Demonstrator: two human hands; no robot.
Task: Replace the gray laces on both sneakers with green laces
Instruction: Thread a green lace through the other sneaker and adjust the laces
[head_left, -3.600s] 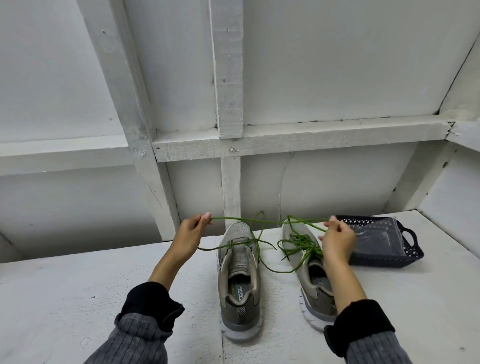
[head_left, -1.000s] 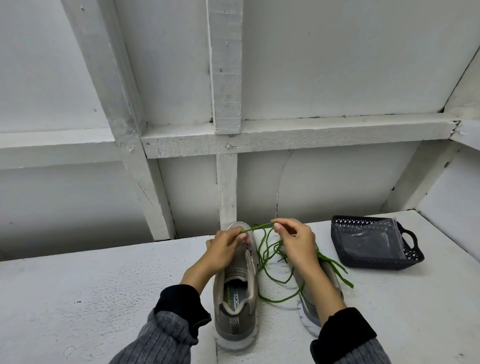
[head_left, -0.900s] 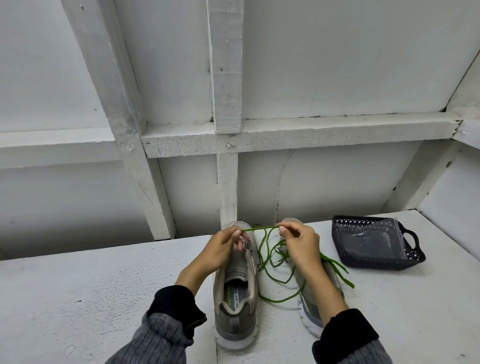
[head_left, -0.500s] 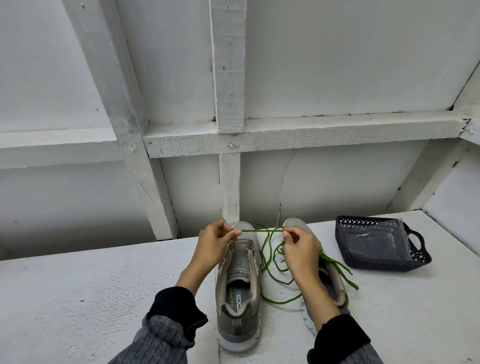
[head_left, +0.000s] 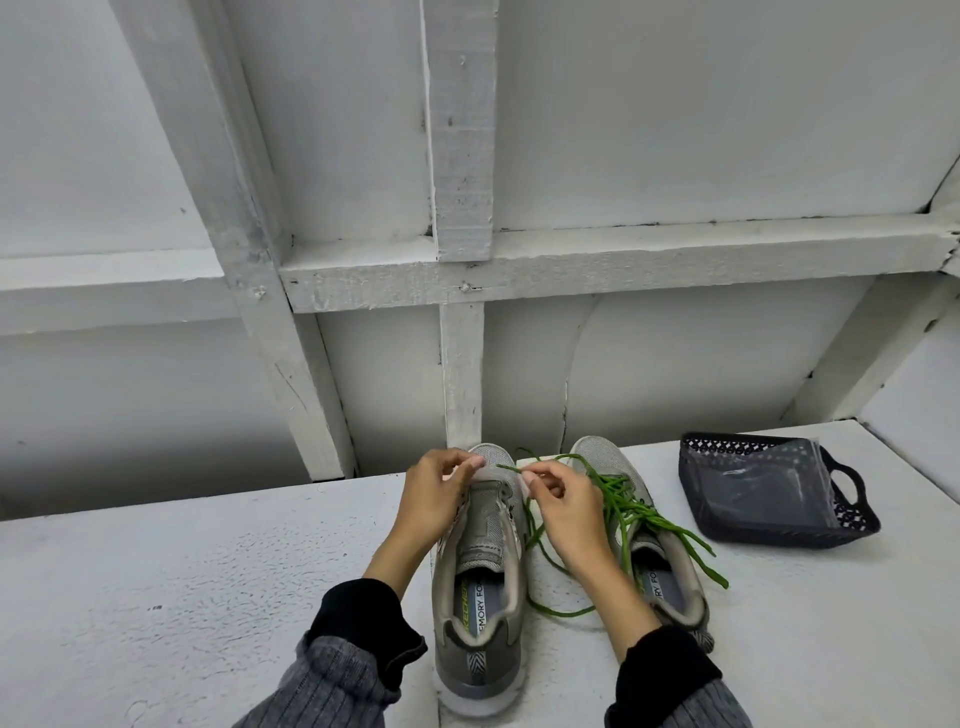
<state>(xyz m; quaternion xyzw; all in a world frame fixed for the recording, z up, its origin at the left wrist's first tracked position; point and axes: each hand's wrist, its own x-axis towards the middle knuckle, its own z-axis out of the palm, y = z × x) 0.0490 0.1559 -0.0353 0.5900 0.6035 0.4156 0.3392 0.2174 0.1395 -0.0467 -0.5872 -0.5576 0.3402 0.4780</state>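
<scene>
Two gray sneakers stand side by side on the white surface (head_left: 208, 571), toes toward the wall. The left sneaker (head_left: 480, 587) has no lace showing in its eyelets; the right sneaker (head_left: 644, 525) already carries a green one, its loose ends spilling off to the right. The right hand (head_left: 558, 506) pinches the tip of the free green lace (head_left: 540, 558) between thumb and fingertips, just above the left sneaker's toe-end eyelets. The left hand (head_left: 434, 499) is curled at the front of that shoe's tongue; whether its grip is on the lace, the shoe or both I cannot tell. The rest of the lace trails in slack loops on the surface between the shoes. A dark basket (head_left: 852, 525) with a clear bag in it sits well to the right.

The lace looks light, thin and fully limp, so it will not push through a hole unless taken right at the stiffer tip, as the right hand has it. The slack is likely to tangle with the other shoe's ends beside it. The sneaker looks soft in the upper and light enough to slide, so the left hand seems best placed steadying the eyelet edge while the tip is fed in
</scene>
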